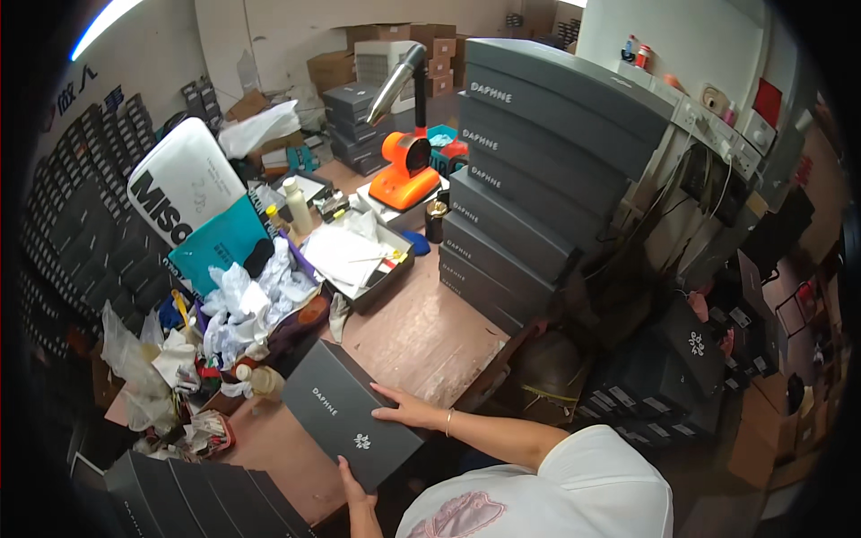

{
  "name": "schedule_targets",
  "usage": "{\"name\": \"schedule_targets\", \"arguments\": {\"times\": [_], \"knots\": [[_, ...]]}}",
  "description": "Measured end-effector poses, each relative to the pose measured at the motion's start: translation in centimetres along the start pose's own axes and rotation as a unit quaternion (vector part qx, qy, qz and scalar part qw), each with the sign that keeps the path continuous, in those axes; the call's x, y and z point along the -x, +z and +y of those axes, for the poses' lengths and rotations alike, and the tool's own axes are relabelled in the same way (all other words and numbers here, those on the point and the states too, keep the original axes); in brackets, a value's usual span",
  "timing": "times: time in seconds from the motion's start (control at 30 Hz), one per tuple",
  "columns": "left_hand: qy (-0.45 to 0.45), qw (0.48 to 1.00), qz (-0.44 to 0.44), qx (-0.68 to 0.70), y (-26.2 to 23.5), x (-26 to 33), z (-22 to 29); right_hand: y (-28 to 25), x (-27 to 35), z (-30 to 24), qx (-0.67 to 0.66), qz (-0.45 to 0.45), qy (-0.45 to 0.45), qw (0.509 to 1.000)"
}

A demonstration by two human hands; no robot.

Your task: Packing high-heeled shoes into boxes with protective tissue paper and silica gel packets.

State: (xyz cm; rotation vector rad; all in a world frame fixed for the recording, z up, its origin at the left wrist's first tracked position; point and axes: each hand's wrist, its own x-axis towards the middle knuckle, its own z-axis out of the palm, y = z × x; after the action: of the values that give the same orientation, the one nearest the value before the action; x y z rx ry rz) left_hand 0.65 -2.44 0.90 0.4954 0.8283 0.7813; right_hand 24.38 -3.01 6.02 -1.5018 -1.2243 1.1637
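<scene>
Step in hand, as judged: steadying one closed grey box (352, 414) between two hands. It is over the worktable (426, 332), left of the tall stack (547, 161) and nearer the wearer; whether its underside touches the tabletop cannot be told.

Grip: right hand (410, 410) part-open over the long edge facing the tall stack, thumb side on the lid (332, 377). Left hand (359, 489) at the near short edge, thumb up against it, other fingers hidden. Both have hold of the box; firmness not readable.

Next move, judged: any lift or turn calls for both hands acting together, with support low on the walls, since a pull on the lid alone could part it from the base.

Appearance: oblong, matt dark grey, crisp corners, no dents seen. Lid seated; pale lettering near one end, small white flower-like mark near the other. Contents hidden. Similar boxes make up the tall stack.
</scene>
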Motion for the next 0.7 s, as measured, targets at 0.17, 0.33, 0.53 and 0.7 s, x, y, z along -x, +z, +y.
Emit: {"name": "schedule_targets", "arguments": {"times": [0.17, 0.33, 0.53, 0.7], "knots": [[0.229, 0.961, -0.152, 0.036, 15.8, 1.0, 11.1, -9.8, 5.7, -17.5, 0.161, 0.078, -0.324, 0.929], [0.232, 0.835, -0.494, 0.071, 34.7, 1.6, 17.1, -23.1, 14.0, -28.9, 0.369, 0.266, -0.552, 0.699], [0.261, 0.838, -0.479, -0.033, 56.9, 9.5, 16.6, -41.0, 21.5, -39.2, 0.203, 0.358, -0.532, 0.740], [0.248, 0.791, -0.469, -0.304, 62.3, 9.0, 12.6, -54.4, 20.6, -36.6, 0.038, 0.340, -0.386, 0.857]]}}
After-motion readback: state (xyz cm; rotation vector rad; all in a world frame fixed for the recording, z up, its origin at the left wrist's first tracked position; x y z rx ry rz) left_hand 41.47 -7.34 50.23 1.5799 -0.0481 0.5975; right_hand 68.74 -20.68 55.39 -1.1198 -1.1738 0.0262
